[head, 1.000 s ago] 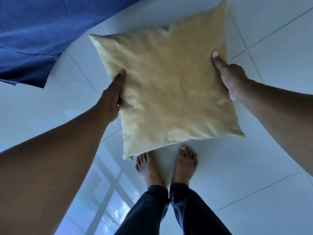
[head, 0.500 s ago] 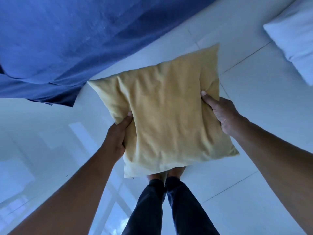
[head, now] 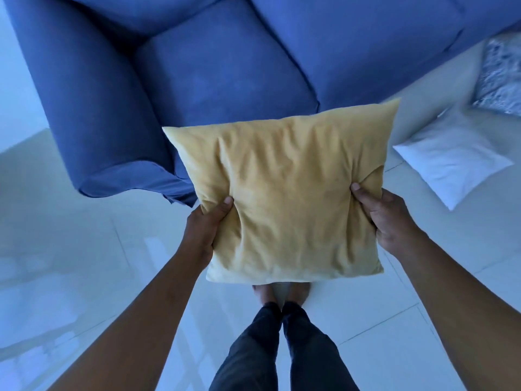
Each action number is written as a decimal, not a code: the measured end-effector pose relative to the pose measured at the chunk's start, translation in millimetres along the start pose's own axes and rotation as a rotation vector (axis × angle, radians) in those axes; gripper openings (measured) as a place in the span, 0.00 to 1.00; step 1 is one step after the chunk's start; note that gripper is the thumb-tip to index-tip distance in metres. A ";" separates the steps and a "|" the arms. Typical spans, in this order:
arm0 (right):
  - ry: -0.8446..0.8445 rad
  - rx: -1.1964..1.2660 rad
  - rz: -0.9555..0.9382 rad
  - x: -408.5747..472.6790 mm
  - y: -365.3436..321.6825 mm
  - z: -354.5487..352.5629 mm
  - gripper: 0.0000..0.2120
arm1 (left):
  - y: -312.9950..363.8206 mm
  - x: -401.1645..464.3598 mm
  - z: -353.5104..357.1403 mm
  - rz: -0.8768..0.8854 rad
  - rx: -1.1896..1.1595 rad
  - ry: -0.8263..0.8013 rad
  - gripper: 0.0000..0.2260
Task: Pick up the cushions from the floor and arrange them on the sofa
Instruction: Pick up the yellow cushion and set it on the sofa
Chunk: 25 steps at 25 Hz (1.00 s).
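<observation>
A yellow cushion [head: 284, 193] hangs in the air in front of me, held flat by both sides. My left hand [head: 204, 230] grips its left edge, thumb on top. My right hand [head: 383, 215] grips its right edge, pinching a fold of fabric. The blue sofa [head: 220, 69] fills the upper part of the view, its seat just beyond the cushion's far edge. A white cushion [head: 451, 162] lies on the floor to the right. A patterned blue-and-white cushion [head: 500, 77] lies farther right, by the sofa's front.
The sofa's left armrest [head: 93, 108] juts toward me at the left. Glossy white floor tiles [head: 84, 263] spread around my bare feet [head: 282, 292] and dark trouser legs, directly below the cushion.
The yellow cushion has risen from near the floor. My view has tilted up, so the sofa seat and two more cushions on the floor now show.
</observation>
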State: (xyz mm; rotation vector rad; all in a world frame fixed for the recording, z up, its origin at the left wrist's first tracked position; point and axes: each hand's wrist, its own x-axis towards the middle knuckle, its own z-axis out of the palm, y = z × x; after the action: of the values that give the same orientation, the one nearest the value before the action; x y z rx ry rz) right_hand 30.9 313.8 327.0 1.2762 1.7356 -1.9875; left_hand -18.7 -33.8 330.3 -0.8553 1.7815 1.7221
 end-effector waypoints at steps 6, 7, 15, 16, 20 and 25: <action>-0.112 0.014 -0.142 -72.4 -90.3 8.3 0.13 | 74.5 -87.9 -22.7 0.169 -0.074 0.008 0.24; -0.137 0.008 -0.167 -78.0 -103.2 11.9 0.13 | 83.0 -95.4 -26.2 0.187 -0.095 0.016 0.24; -0.240 -0.003 -0.289 -70.2 -177.0 60.3 0.13 | 136.4 -87.7 -51.5 0.273 -0.218 0.065 0.21; -0.260 -0.015 -0.287 -63.6 -183.8 68.8 0.12 | 142.0 -79.3 -54.0 0.273 -0.229 0.070 0.23; -0.284 -0.076 -0.262 -26.4 -217.2 109.2 0.10 | 171.4 -30.6 -63.1 0.239 -0.253 0.077 0.25; -0.253 -0.117 -0.224 42.5 -266.8 173.4 0.11 | 226.2 48.3 -70.3 0.200 -0.262 0.085 0.26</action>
State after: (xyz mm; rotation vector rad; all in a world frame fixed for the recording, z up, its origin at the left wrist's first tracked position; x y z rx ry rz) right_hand -248.4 251.9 472.6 0.7846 1.9025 -2.0233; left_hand -214.1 -109.2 451.0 -0.8924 1.7717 2.1131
